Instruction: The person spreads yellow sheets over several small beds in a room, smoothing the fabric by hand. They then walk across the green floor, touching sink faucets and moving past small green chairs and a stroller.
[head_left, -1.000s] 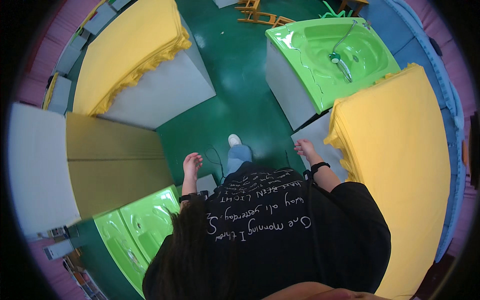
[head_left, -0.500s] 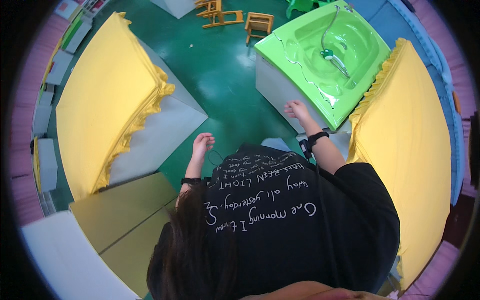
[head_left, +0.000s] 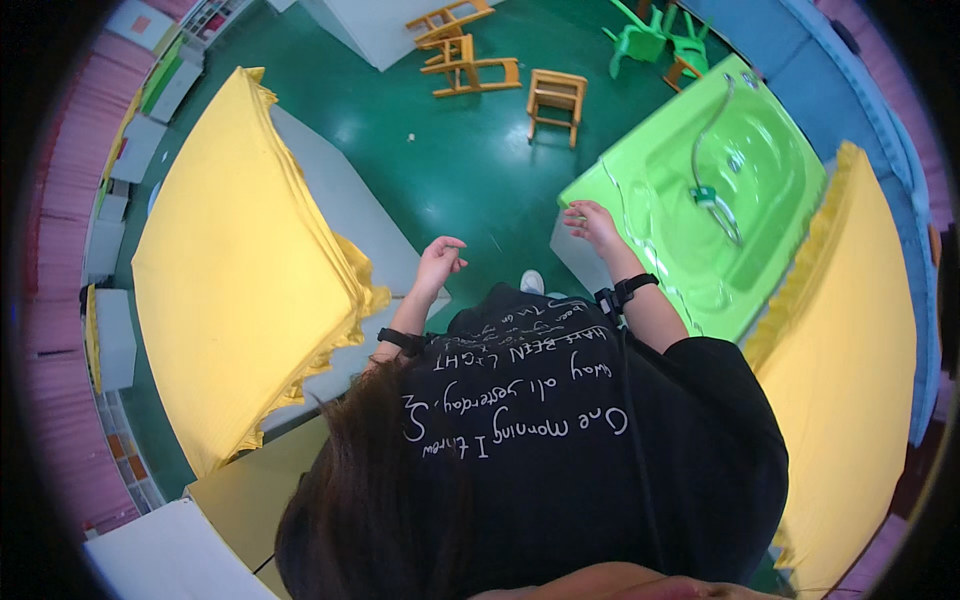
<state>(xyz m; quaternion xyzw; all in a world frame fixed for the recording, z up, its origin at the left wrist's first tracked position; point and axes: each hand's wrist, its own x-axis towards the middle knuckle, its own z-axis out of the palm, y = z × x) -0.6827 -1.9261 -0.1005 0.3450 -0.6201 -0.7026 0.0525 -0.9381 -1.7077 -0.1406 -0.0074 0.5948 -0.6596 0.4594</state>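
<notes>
My left hand [head_left: 440,262] hangs in the air over the green floor, fingers loosely curled, holding nothing; it is close to the corner of a thick stack of yellow sheets [head_left: 230,270] on a white table. My right hand [head_left: 592,224] is raised near the edge of a bright green moulded basin [head_left: 735,190], fingers apart and empty. Both wrists wear black bands. My black shirt with white lettering fills the lower middle of the view.
A second stack of yellow sheets [head_left: 850,380] lies at the right. Small wooden chairs [head_left: 555,95] and green chairs [head_left: 645,40] stand on the green floor [head_left: 450,150] ahead. Olive-coloured panels [head_left: 250,500] and a white slab [head_left: 170,560] sit at lower left.
The view has swung: the yellow stack on the left and the green basin now sit lower and closer. Both hands have stayed raised and empty, the right one nearer the basin's edge.
</notes>
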